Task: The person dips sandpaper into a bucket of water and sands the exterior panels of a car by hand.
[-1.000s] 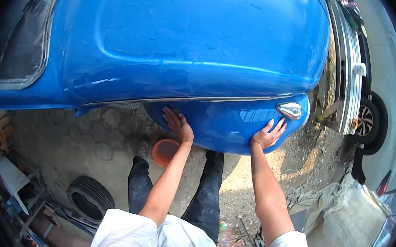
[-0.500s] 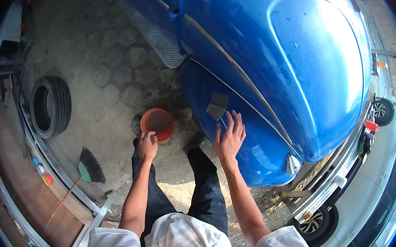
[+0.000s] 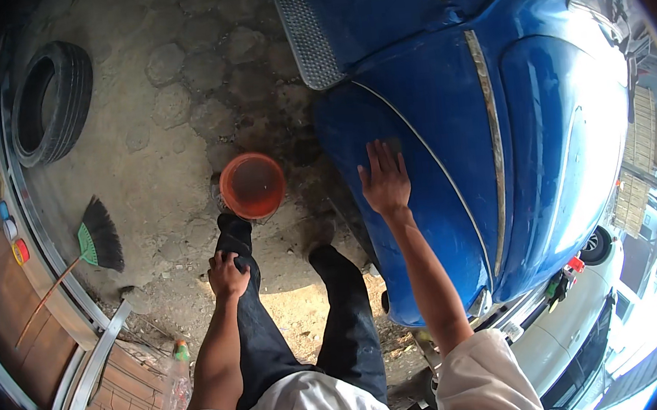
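A blue car point(image 3: 540, 105) with a rounded fender fills the right half of the view. My right hand point(image 3: 385, 180) lies flat on the fender, fingers spread, seemingly over a small grey pad that is mostly hidden. My left hand point(image 3: 227, 275) rests on my left knee with fingers curled, holding nothing visible. An orange bucket point(image 3: 252, 185) stands on the stone ground just ahead of my left foot, between my legs and the car.
A spare tyre point(image 3: 50, 101) lies at the upper left. A broom with a green head point(image 3: 95, 243) lies near a metal door track point(image 3: 77, 308). A plastic bottle point(image 3: 177, 370) sits by my left side. A white car point(image 3: 593, 322) is parked at lower right.
The view has swung left and down along the car. My left hand has dropped from near the bucket onto my knee. My right hand has pressed flat on the fender.
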### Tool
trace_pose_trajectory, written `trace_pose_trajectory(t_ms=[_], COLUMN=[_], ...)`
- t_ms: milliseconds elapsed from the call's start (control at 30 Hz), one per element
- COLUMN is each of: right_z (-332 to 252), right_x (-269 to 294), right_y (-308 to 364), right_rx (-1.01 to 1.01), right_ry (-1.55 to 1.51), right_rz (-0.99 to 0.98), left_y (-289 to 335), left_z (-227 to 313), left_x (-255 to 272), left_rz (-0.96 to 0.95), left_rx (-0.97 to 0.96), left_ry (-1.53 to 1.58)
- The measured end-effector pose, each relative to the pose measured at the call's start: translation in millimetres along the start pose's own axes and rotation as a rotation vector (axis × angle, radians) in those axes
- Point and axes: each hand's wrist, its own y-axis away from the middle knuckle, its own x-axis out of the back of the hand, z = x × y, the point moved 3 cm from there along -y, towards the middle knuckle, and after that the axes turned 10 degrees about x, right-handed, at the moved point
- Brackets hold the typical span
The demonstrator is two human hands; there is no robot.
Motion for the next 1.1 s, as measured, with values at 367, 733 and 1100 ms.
trace_pose_trajectory(t_ms=[367, 733, 1100], right_z=[-17, 0, 70], right_x=[41, 13, 2], right_y=[73, 5, -73], right_rx=[0.173, 0.243, 0.241], right_ry=[0.065, 0.148, 0.119], right_rz=[-0.400, -0.309, -0.460], left_y=[30, 16, 9], left_z=[6, 1, 31], left_x=[-25, -20, -18], left_rz=[0.146, 0.155, 0.069], left_rx=[-0.089, -0.147, -0.209], left_ry=[0.050, 0.065, -0.043])
